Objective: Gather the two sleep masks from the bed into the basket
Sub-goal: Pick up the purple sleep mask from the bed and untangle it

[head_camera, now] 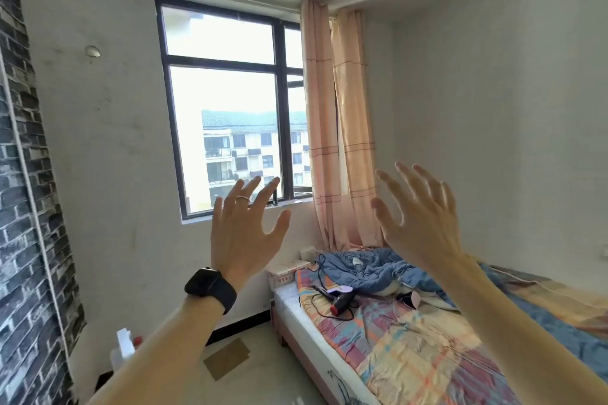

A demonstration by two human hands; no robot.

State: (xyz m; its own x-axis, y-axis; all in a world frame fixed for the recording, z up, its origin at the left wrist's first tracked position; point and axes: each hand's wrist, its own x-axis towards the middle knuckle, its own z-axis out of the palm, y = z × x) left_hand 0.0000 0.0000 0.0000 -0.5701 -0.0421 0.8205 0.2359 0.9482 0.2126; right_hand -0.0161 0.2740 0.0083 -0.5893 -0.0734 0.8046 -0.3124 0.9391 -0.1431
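My left hand [243, 227], with a ring and a black watch on the wrist, is raised in the air with its fingers spread and nothing in it. My right hand [424, 217] is raised beside it, also spread and holding nothing. Both hover well above the bed [411, 355], which has a plaid sheet. A pale lavender piece that looks like a sleep mask [340, 290] lies near the bed's far end. A black and pink one [411, 298] lies to its right, by the blanket. No basket is in view.
A black hair dryer [340, 303] with its cord lies beside the lavender mask. A crumpled blue blanket [371, 268] covers the bed's far end. A small white stand [289, 271] is by the bed. Cardboard [227, 360] and a white bottle [123, 347] sit on the floor.
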